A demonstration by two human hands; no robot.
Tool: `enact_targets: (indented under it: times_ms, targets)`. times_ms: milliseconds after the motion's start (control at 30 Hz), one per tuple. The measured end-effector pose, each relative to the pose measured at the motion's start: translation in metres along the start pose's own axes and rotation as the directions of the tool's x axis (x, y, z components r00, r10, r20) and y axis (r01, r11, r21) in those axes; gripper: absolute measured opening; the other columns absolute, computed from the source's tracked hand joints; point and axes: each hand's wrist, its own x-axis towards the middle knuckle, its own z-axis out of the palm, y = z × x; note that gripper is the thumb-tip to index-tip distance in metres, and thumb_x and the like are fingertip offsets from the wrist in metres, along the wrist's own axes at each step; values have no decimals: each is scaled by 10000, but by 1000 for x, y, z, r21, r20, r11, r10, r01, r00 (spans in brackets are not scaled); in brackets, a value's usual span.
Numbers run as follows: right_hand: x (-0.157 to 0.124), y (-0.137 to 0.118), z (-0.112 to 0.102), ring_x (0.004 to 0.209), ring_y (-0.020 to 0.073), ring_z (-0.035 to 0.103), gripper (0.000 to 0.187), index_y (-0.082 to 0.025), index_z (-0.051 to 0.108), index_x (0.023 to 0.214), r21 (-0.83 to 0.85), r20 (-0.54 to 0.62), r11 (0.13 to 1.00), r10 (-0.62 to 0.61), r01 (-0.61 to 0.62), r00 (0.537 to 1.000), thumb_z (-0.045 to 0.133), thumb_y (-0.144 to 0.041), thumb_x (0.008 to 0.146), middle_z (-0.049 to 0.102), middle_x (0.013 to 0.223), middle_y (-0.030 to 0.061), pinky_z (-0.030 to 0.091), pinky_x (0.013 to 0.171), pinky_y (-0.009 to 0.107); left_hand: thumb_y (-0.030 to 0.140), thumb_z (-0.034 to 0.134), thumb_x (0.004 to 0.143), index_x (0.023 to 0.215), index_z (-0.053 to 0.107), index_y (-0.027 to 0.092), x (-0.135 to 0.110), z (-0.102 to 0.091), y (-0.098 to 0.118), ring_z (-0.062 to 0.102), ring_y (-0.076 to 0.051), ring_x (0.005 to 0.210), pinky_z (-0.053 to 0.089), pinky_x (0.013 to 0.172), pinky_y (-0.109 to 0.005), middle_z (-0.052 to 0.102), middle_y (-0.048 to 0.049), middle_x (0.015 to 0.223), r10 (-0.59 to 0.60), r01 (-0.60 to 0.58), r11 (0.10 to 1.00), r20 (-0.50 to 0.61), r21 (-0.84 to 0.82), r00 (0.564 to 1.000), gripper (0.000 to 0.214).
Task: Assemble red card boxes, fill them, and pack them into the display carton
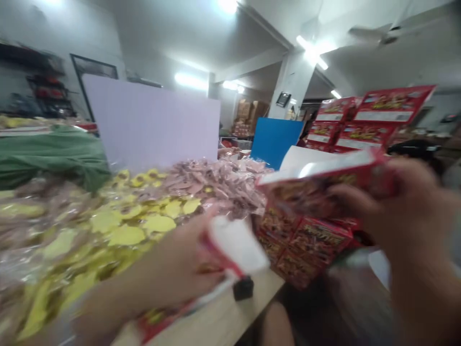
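Note:
My left hand (196,254), blurred by motion, is closed around a small red carton (212,257) whose white side (239,242) faces up. It is low over the wooden table edge (212,317), close to a small black block (243,288). On the right, my right hand (399,197) grips a larger red printed box (306,192), thumb on its near side. A white flap (306,157) stands up from this box. Below it, a group of red printed boxes (302,247) stands beside the table edge.
Clear bags with yellow shapes (126,230) and pinkish pieces (216,180) cover the table. Behind them stand a pale purple board (154,125) and a blue board (275,142). Stacked red boxes (363,117) rise at the right. Green cloth (54,154) lies left.

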Motion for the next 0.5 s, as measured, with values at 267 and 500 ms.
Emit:
enact_targets:
  times_ms: [267, 500]
  targets:
    - [127, 58, 86, 613, 240, 585, 718, -184, 558, 944, -256, 476, 856, -293, 450, 829, 349, -803, 645, 614, 717, 85, 296, 467, 264, 558, 661, 516, 1396, 91, 159, 196, 104, 63, 517, -315, 1050, 417, 888, -398, 404, -156, 1263, 196, -219, 975, 548, -24, 813, 1122]
    - [119, 51, 181, 848, 248, 573, 590, -170, 499, 1051, -35, 556, 845, -428, 534, 713, 451, -664, 733, 571, 1025, 124, 391, 580, 280, 527, 667, 515, 1277, 332, 185, 193, 105, 41, 570, -241, 889, 446, 848, -358, 452, -77, 1097, 332, -357, 931, 577, -75, 746, 900]
